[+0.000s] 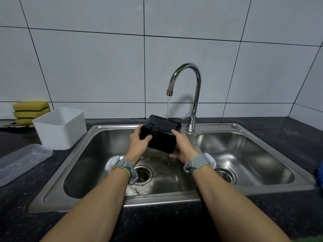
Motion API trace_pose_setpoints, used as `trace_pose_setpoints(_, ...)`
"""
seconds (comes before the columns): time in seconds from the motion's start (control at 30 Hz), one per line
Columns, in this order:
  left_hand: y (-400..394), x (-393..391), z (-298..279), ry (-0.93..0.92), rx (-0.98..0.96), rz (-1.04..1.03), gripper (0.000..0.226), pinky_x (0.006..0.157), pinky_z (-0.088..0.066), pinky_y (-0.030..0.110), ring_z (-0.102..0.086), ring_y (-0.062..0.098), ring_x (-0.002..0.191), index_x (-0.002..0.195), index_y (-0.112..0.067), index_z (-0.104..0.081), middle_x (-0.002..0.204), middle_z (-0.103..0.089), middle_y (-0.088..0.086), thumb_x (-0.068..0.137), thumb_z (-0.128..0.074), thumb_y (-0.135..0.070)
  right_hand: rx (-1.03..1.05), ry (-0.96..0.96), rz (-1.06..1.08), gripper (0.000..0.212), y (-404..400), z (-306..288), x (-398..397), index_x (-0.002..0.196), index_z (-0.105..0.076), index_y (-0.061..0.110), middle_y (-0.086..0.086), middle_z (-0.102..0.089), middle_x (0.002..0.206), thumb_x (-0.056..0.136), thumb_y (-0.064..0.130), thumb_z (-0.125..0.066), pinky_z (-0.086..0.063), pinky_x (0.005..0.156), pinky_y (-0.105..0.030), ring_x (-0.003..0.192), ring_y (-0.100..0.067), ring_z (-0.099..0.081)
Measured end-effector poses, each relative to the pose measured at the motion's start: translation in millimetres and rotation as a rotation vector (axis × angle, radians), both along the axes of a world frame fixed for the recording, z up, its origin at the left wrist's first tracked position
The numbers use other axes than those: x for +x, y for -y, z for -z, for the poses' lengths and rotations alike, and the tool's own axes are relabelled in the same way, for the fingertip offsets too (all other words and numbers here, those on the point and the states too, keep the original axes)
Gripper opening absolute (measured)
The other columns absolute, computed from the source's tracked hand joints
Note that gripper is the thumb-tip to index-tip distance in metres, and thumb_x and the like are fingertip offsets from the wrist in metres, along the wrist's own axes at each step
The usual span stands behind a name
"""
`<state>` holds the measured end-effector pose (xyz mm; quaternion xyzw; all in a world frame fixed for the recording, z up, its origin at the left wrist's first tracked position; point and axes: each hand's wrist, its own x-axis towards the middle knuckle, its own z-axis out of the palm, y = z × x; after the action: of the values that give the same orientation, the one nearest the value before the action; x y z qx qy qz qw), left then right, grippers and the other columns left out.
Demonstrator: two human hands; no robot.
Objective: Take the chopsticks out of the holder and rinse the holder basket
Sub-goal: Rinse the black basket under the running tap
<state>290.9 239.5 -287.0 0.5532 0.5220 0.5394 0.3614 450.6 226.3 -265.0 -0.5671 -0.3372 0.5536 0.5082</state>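
Two bare hands hold a black perforated plastic holder basket (160, 135) over the left basin of a stainless steel double sink (97, 154). The left hand (139, 143) grips the basket's left end, thumb curled across the perforated face turned toward the camera. The right hand (182, 147) grips the right end, thumb on the upper edge, fingers reaching under the basket. The basket is tilted, a smooth side uppermost. A thin stream of water (167, 107) falls from the curved chrome tap (187, 88) and strikes that upper side near its rear right part. Each wrist carries a grey strap with a white device.

On the dark speckled counter (166, 224), left of the sink, stands a white rectangular plastic container (60, 128). A clear plastic lid (22, 161) lies nearer the camera. Yellow sponges (30, 110) are stacked by the white tiled wall (104, 67). The left basin's drain (144, 174) shows between the forearms.
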Motion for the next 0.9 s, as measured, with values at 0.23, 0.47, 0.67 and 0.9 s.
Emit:
trace_pose_setpoints(0.23, 8, 5, -4, -0.042, 0.0, 0.089, 0.064, 0.099, -0.041, 0.028, -0.049, 0.016, 0.109, 0.143, -0.028, -0.043, 0.132, -0.041, 0.009, 0.088, -0.062, -0.002, 0.071, 0.011, 0.089, 0.044, -4, 2, 7, 0.137, -0.044, 0.027, -0.002, -0.062, 0.112, 0.095, 0.038, -0.053, -0.048, 0.047, -0.024, 0.078, -0.018, -0.062)
trace_pose_setpoints(0.47, 6, 5, -3, 0.008, -0.061, 0.102, 0.063, 0.093, -0.049, 0.03, -0.061, 0.018, 0.101, 0.14, -0.017, -0.048, 0.122, -0.061, 0.01, 0.083, -0.064, 0.005, 0.152, 0.19, 0.188, 0.047, -12, 11, 7, 0.127, -0.044, 0.019, -0.011, -0.056, 0.127, 0.089, 0.041, -0.059, -0.047, 0.101, -0.052, 0.112, -0.031, -0.058)
trace_pose_setpoints(0.67, -5, 0, 6, 0.037, -0.192, 0.04, 0.054, 0.08, -0.049, 0.032, -0.06, 0.023, 0.094, 0.133, -0.011, -0.05, 0.102, -0.062, 0.003, 0.082, -0.065, 0.001, 0.276, 0.385, 0.119, 0.057, -7, 7, 3, 0.145, -0.043, 0.012, -0.01, -0.047, 0.145, 0.094, 0.034, -0.056, -0.035, 0.113, -0.039, 0.132, -0.025, -0.046)
trace_pose_setpoints(0.9, -7, -2, 9, 0.035, -0.309, -0.012, 0.041, 0.041, -0.043, 0.023, -0.052, 0.022, 0.059, 0.122, -0.005, -0.051, 0.082, -0.054, 0.014, 0.082, -0.058, 0.0, 0.292, 0.512, 0.039, 0.056, -1, 5, -2, 0.146, -0.042, 0.015, -0.011, -0.041, 0.149, 0.096, 0.036, -0.053, -0.033, 0.115, -0.039, 0.135, -0.027, -0.043)
